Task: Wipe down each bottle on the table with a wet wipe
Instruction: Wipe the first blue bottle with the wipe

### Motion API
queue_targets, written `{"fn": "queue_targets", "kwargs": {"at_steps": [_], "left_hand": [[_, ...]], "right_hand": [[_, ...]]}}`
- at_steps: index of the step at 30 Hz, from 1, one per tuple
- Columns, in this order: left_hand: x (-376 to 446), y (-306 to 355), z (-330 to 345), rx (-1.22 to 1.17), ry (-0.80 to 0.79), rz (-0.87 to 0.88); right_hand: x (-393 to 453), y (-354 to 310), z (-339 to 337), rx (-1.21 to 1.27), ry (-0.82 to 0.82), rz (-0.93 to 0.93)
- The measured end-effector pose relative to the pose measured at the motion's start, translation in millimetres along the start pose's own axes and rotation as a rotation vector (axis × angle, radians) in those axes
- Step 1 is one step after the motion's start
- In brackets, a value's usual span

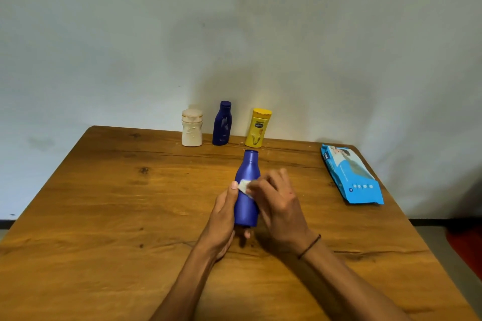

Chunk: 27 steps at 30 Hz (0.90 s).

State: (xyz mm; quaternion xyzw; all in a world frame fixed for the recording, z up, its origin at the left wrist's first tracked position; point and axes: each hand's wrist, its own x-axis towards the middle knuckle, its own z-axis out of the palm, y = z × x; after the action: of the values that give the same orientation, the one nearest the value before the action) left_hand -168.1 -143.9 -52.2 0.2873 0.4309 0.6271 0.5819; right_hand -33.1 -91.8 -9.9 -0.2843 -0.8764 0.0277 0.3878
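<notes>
Left hand (224,212) grips a blue bottle (246,190) above the counter (104,203), steadying it while right hand (276,200) fingers pinch a wet wipe (244,186) against its side; 3 bottles (221,124) wait behind.

A knotted wooden surface (104,203) carries three upright bottles along its far edge: cream (192,128), dark blue (222,124) and yellow (257,128), set near one another. A blue wipes pack (352,177) lies flat near the right edge.
</notes>
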Motion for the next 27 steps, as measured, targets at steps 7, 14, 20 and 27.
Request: {"fn": "queue_targets", "kwargs": {"at_steps": [7,14,20,27], "left_hand": [[-1,5,-3,-0.019,-0.054,0.042],[2,1,-8,-0.058,0.071,-0.053],[0,5,-4,0.022,-0.053,0.03],[-10,13,-4,-0.142,-0.185,-0.081]], "right_hand": [[26,6,2,0.052,0.062,0.182],[-45,-6,9,0.109,-0.156,-0.075],[-15,-3,6,0.099,0.001,0.06],[26,-5,10,0.312,0.21,0.4]]}}
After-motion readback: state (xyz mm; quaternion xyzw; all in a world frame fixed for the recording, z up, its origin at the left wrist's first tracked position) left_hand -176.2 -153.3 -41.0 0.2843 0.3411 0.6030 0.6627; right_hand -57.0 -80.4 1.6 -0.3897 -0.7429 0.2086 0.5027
